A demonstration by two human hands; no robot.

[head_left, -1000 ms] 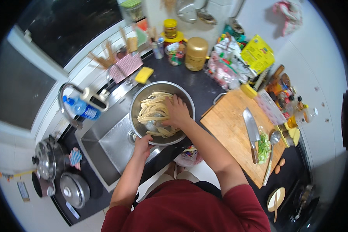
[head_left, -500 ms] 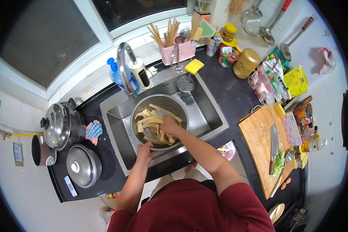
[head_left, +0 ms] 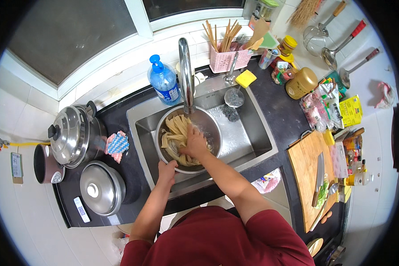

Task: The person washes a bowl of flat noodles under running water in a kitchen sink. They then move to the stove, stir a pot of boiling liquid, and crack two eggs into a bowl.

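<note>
A round steel bowl [head_left: 216, 128] stands in the left part of the sink, under the tap [head_left: 186, 73]. In it lie pale yellow, wrinkled strips that look like soaked tofu skin [head_left: 177, 126], heaped toward its left side. My left hand [head_left: 167, 173] is closed on the bowl's near rim, to the left. My right hand [head_left: 195, 145] is down inside the bowl, fingers spread over the strips and touching them, thumb stretched to the left. What lies under my right palm is hidden.
Around the bowl is the steel sink [head_left: 248, 153], with a strainer [head_left: 234, 97] at its back. A blue soap bottle [head_left: 164, 82] and pink utensil basket [head_left: 228, 60] stand behind. Lidded pots [head_left: 97, 188] are left; a cutting board [head_left: 303, 168] with a knife [head_left: 319, 177] is right.
The view has shifted, so the counter sits farther right. My right hand, earlier closed among the strips, now has its fingers spread. The strips lie more gathered to the left. My left hand stays on the rim.
</note>
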